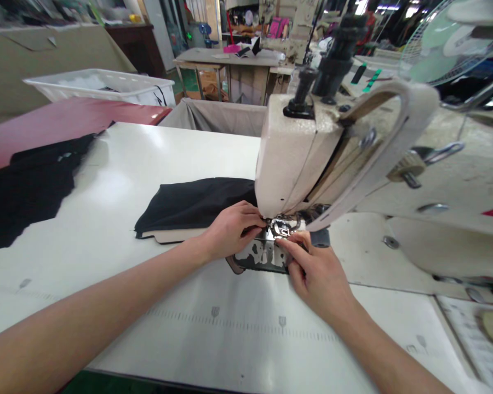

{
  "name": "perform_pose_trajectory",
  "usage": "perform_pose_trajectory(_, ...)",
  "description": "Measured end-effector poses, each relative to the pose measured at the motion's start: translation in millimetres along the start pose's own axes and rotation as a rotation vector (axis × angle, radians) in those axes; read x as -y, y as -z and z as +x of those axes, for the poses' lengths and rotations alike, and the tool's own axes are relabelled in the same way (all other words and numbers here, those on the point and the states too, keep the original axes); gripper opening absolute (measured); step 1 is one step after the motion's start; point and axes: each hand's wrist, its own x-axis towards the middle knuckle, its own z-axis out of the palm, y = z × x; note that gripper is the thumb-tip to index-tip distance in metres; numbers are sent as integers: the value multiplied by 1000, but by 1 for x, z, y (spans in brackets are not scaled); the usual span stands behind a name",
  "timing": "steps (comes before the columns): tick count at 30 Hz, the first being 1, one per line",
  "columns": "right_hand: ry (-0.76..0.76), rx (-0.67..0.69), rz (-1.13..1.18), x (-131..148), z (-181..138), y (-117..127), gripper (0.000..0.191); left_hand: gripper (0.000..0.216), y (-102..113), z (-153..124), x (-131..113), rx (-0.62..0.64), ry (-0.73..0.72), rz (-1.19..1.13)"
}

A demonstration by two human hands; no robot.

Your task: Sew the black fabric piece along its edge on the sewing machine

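A cream sewing machine point(296, 148) stands on a white table point(119, 180). A folded black fabric piece point(193, 205) with a pale underside lies to the left of the machine head, reaching under the presser foot point(283, 227). My left hand point(230, 230) has its fingers curled and pinched on the fabric's edge right beside the foot. On the other side, my right hand point(316, 271) pinches something small at the foot, over the worn metal needle plate point(258, 256). What the right fingers hold is too small to make out.
A pile of black cloth point(28, 186) lies at the table's left, partly on a dark red surface point(66, 120). Behind it stands a white plastic bin point(102, 85). A fan point(447, 44) is at the upper right. Other worktables point(230, 57) stand in the background.
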Motion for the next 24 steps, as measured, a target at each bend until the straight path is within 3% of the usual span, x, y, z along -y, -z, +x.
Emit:
perform_pose_trajectory(8, -29, 28, 9, 0, 1, 0, 37, 14, -2, 1, 2, -22, 15, -32)
perform_pose_trajectory(24, -16, 27, 18, 5, 2, -2, 38, 16, 0, 2, 2, 63, 117, -162)
